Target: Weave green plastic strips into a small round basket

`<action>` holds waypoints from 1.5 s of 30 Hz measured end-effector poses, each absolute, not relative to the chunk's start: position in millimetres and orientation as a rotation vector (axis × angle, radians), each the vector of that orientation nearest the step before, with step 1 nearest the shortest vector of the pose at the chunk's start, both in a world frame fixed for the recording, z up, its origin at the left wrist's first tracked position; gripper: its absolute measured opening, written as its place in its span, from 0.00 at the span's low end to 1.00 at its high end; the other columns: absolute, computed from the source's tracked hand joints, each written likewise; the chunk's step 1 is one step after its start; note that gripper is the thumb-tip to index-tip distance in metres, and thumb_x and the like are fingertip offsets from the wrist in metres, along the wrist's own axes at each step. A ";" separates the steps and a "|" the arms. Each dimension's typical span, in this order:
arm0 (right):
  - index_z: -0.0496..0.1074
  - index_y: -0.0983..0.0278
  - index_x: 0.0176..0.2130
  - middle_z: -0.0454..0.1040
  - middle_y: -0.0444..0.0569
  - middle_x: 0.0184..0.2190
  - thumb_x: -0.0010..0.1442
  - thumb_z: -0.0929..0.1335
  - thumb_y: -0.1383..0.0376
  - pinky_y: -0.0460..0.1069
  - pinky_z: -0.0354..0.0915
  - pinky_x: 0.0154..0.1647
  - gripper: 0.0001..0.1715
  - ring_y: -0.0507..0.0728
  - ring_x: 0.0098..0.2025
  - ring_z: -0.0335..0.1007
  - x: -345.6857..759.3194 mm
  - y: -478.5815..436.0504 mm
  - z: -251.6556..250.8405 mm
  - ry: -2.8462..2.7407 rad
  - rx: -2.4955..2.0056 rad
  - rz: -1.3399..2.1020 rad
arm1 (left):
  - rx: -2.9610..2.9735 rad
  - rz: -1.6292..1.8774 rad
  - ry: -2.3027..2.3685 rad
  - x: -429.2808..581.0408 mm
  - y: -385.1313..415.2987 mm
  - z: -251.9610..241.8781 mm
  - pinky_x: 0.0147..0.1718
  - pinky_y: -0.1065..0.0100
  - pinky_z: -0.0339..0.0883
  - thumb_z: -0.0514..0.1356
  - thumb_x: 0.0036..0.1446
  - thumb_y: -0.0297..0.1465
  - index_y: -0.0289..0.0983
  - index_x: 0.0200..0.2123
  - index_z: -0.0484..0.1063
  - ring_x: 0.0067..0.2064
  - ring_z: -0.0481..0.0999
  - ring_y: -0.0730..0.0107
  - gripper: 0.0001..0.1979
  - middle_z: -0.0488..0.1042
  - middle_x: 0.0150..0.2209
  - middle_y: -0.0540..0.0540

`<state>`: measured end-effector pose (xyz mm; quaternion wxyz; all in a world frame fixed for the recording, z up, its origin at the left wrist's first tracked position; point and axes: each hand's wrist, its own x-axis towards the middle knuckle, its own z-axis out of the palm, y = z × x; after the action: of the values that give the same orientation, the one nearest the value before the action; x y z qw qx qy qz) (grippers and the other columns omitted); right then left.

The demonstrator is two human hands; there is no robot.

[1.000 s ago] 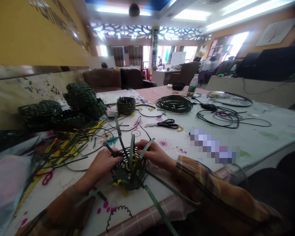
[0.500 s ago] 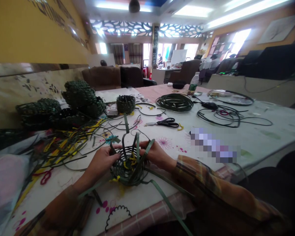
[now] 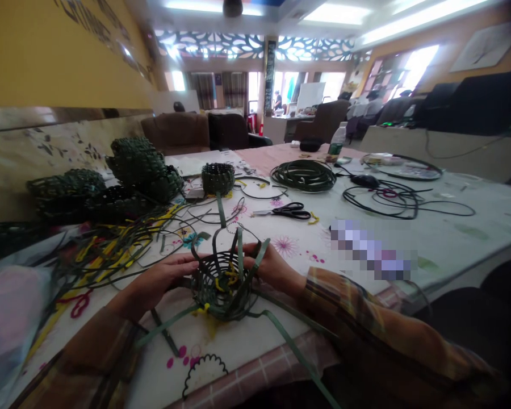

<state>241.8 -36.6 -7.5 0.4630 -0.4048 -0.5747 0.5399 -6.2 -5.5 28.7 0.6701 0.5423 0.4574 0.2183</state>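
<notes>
A partly woven basket (image 3: pixel 222 295) of dark green flat strips stands on the table in front of me, its upright strips loose and fanned out, with yellow ties inside. My right hand (image 3: pixel 271 267) is closed on its far right side, fingers among the uprights; some fingertips are hidden behind strips. At the basket's left side is my left hand (image 3: pixel 164 278), fingers stretched out and their tips against or just beside the weave. A long green strip (image 3: pixel 287 346) trails from the basket over the table's front edge.
Black-handled scissors (image 3: pixel 292 211) lie beyond the basket. Farther back are a coil of green strip (image 3: pixel 303 175), a small finished basket (image 3: pixel 218 178) and a bottle (image 3: pixel 337 139). Several woven baskets (image 3: pixel 136 165) and loose green and yellow strips (image 3: pixel 123 238) occupy the left. A blurred-out object (image 3: pixel 368 250) lies right.
My left hand has loosened and slid left, its fingers straightening away from the upright strip. A green strip at the basket's lower left now shows more. My right hand stays almost in place.
</notes>
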 end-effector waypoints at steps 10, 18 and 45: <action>0.78 0.67 0.31 0.73 0.44 0.22 0.49 0.69 0.64 0.44 0.61 0.25 0.10 0.51 0.25 0.65 233.1 -42.3 -7.8 -1.257 -0.937 1.346 | 0.952 0.512 1.076 7.2 -5.3 23.2 0.35 0.69 0.74 0.73 0.45 0.31 0.37 0.47 0.79 0.36 0.81 0.65 0.23 0.82 0.43 0.42; 0.81 0.69 0.37 0.74 0.44 0.23 0.49 0.68 0.66 0.43 0.60 0.24 0.16 0.50 0.24 0.65 239.3 -36.5 -14.1 -1.326 -1.015 1.336 | 1.202 0.530 1.073 11.8 -1.5 12.7 0.32 0.70 0.70 0.71 0.46 0.36 0.40 0.55 0.74 0.35 0.78 0.66 0.31 0.81 0.38 0.47; 0.69 0.62 0.41 0.71 0.41 0.29 0.52 0.66 0.61 0.46 0.70 0.18 0.14 0.50 0.21 0.68 258.3 -16.2 -0.2 -0.957 -0.947 1.088 | 1.639 1.564 1.367 4.2 -16.4 36.8 0.30 0.65 0.72 0.60 0.56 0.43 0.36 0.38 0.76 0.27 0.73 0.68 0.16 0.73 0.26 0.49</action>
<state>258.3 -16.2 -0.2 0.6485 -0.4164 -0.4209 0.4784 4.2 -16.4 36.8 0.2452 0.6005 0.5009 0.5730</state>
